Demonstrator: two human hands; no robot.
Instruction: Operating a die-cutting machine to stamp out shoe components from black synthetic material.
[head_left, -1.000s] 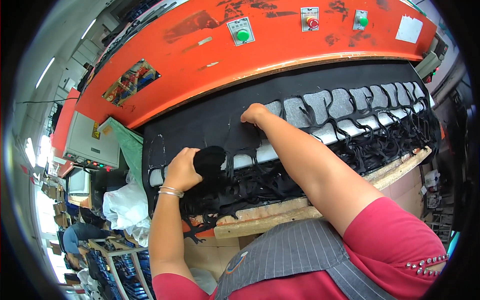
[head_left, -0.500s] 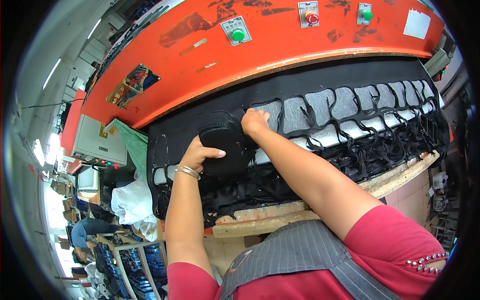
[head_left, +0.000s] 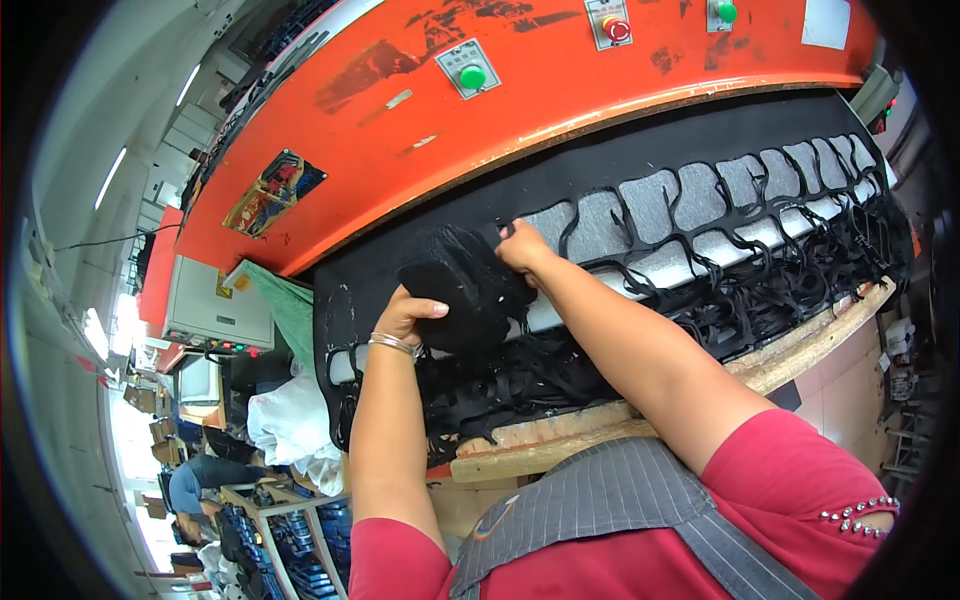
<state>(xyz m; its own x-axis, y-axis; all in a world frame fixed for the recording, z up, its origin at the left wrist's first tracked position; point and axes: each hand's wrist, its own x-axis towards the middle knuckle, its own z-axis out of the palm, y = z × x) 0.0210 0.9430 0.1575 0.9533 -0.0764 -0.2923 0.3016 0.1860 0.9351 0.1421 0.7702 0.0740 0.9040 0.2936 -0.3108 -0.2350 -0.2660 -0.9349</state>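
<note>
A black fabric sheet (head_left: 560,190) lies on the bed of an orange press machine (head_left: 420,120), with rows of cut-out holes showing grey underneath. My left hand (head_left: 410,315) grips a stack of black cut pieces (head_left: 465,290) from below, a bangle on its wrist. My right hand (head_left: 522,247) pinches the top of the same stack, right at the sheet's leftmost holes. Stringy black scrap (head_left: 640,340) hangs over the front of the bed.
A wooden board (head_left: 620,425) edges the bed in front of my body. Green and red buttons (head_left: 472,76) sit on the machine face. At the left are a grey control box (head_left: 215,305), white bags (head_left: 290,425) and racks on the floor.
My left hand has risen from the scrap at the front and carried the stack of black pieces up and right to my right hand, which stays at the sheet.
</note>
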